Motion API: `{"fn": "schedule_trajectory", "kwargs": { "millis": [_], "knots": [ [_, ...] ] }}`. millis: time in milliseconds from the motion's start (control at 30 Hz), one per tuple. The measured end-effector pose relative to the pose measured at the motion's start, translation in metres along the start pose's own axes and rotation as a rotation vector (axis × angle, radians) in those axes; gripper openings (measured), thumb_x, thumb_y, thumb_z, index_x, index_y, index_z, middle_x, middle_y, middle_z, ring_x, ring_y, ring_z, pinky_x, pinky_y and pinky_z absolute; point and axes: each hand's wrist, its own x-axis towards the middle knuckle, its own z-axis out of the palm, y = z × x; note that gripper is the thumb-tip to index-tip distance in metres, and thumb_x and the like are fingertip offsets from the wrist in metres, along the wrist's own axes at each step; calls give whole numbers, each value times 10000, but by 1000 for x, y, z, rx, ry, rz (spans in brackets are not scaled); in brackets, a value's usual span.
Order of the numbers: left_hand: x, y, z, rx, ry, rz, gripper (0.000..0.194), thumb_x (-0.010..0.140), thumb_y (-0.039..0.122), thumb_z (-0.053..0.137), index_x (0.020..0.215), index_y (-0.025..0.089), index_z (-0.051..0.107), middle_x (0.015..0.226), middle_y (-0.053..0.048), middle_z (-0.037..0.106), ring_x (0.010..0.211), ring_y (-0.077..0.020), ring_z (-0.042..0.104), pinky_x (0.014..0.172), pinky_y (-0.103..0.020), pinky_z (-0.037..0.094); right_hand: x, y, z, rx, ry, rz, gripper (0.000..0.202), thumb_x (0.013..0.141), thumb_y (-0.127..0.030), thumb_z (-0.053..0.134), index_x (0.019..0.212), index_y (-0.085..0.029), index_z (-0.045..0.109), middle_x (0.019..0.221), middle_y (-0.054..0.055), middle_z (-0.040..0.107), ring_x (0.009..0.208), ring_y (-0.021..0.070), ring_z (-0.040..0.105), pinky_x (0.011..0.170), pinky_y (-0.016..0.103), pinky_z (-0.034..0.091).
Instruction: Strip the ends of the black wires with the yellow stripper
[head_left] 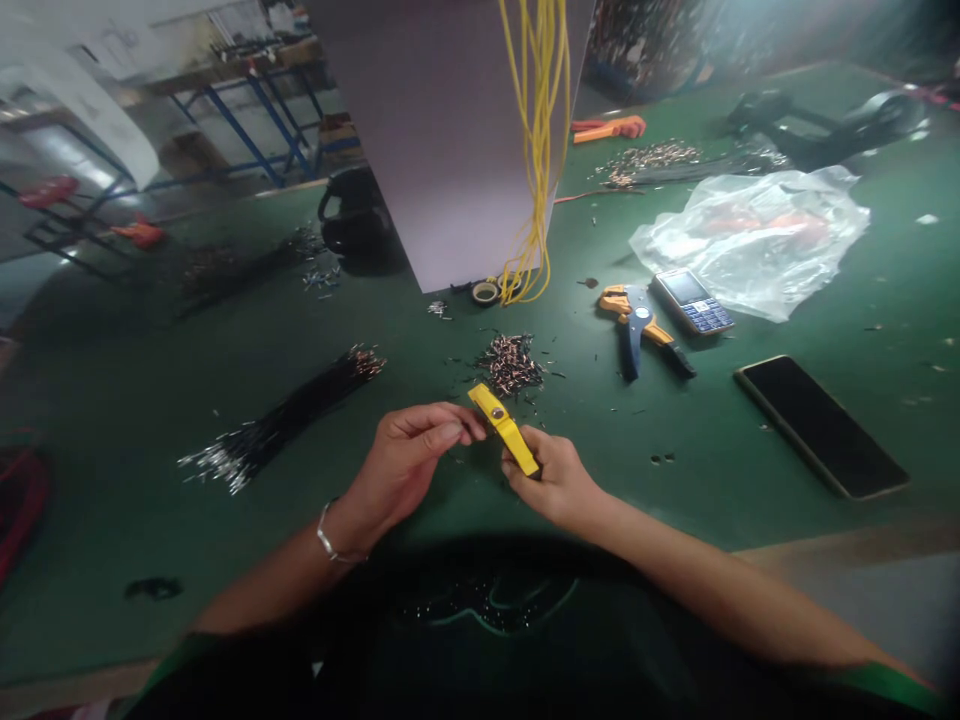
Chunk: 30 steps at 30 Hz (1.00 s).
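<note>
My right hand (559, 478) is wrapped round a yellow wire stripper (504, 428), its head tilted up and to the left. Close beside the stripper's head is my left hand (416, 450), thumb and fingers pinched together; whatever they hold is too small to make out. Just beyond the tool lies a pile of short black offcuts with copper ends (514, 362). To the left, a bundle of black wires (292, 412) rests on the green table (420, 350), copper tips at the far end and silvery tips at the near end.
Yellow wires (536, 130) hang down a pale box (450, 140) ahead. On the right lie an orange-and-blue hand tool (637, 318), a keypad phone (691, 302), a dark smartphone (821, 428) and a clear plastic bag (757, 235). A black mug (358, 220) stands left of the box.
</note>
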Motion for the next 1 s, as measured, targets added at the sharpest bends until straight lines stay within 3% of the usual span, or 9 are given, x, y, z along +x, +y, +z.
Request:
{"fn": "schedule_trajectory", "kwargs": {
  "millis": [167, 433, 733, 1000],
  "knots": [
    [0, -1, 0, -10, -112, 62, 99, 789, 235, 708, 716, 185, 753, 801, -68, 700, 862, -209, 631, 892, -391, 468, 1, -4, 3, 293, -66, 166, 51, 703, -201, 542, 735, -188, 505, 529, -61, 473, 450, 88, 423, 463, 229, 355],
    [-3, -5, 7, -49, -55, 100, 176, 794, 303, 715, 664, 184, 723, 723, -53, 665, 778, -194, 622, 838, -396, 496, 1, -7, 8, 522, -113, 301, 125, 677, -227, 568, 753, -197, 474, 437, -106, 436, 325, 71, 409, 372, 208, 345],
    [-3, -6, 7, 79, 50, 88, 257, 794, 314, 704, 583, 172, 667, 605, -34, 601, 643, -163, 568, 716, -349, 471, 2, -6, 9, 483, -189, 321, 123, 644, -155, 537, 760, -184, 506, 464, -97, 450, 348, 70, 414, 371, 197, 347],
    [-3, -3, 8, 159, 103, 19, 275, 766, 278, 686, 518, 168, 637, 574, -33, 580, 623, -153, 537, 647, -311, 421, 5, -8, 3, 227, -215, 197, 101, 634, -134, 501, 724, -181, 508, 562, -61, 460, 491, 83, 401, 471, 209, 325]
  ]
}}
